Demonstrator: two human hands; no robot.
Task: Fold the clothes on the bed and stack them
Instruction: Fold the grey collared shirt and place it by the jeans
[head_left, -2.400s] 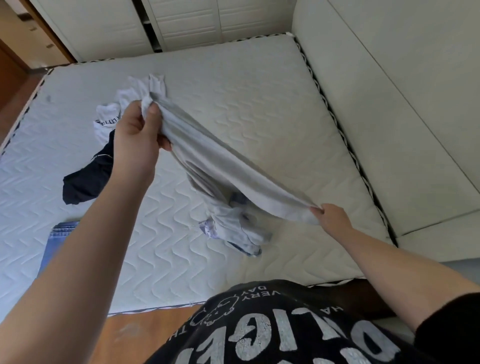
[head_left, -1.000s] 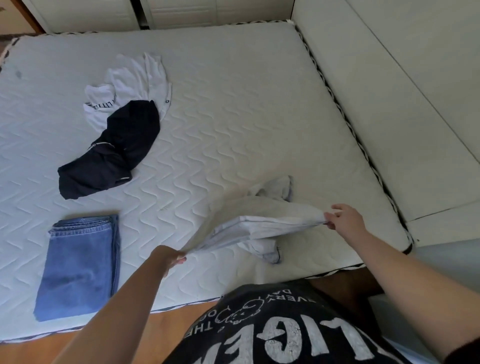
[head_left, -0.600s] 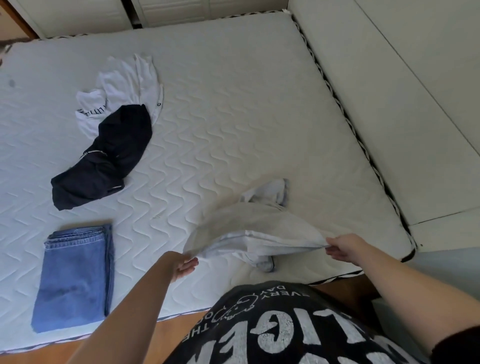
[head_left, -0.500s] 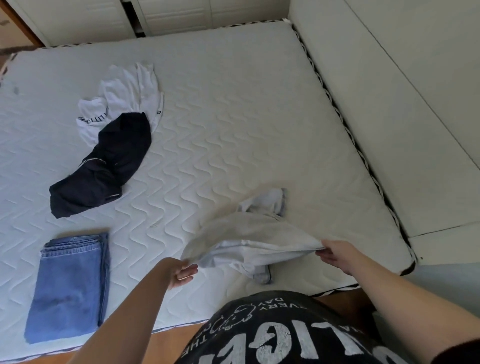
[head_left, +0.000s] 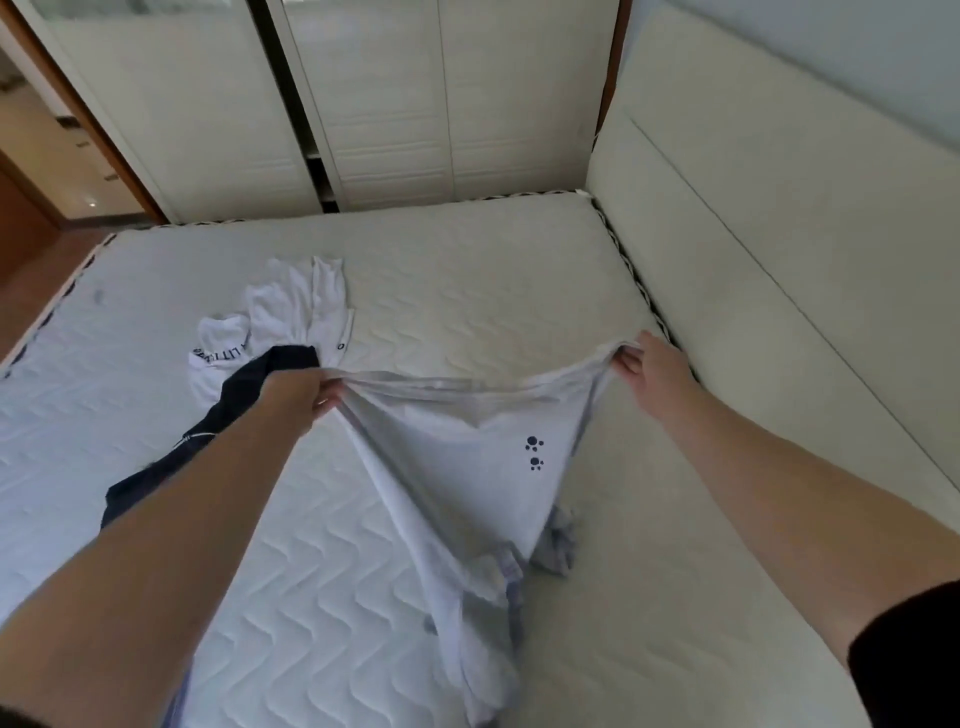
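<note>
Lying beyond: white shirt (head_left: 291, 306), navy garment (head_left: 244, 395).

Head view over a bed (head_left: 467, 291) with a quilted white mattress. The left hand (head_left: 298, 397) and the right hand (head_left: 652, 371) each grip one end of the top edge of a pale grey garment (head_left: 467, 467), stretched between them and hanging down toward the mattress; two dark paw prints mark its front. Behind the left forearm lie a dark garment (head_left: 244, 395) and a white shirt (head_left: 291, 306). White wardrobe doors (head_left: 389, 104) stand beyond the bed, a padded headboard (head_left: 779, 260) at the right.
</note>
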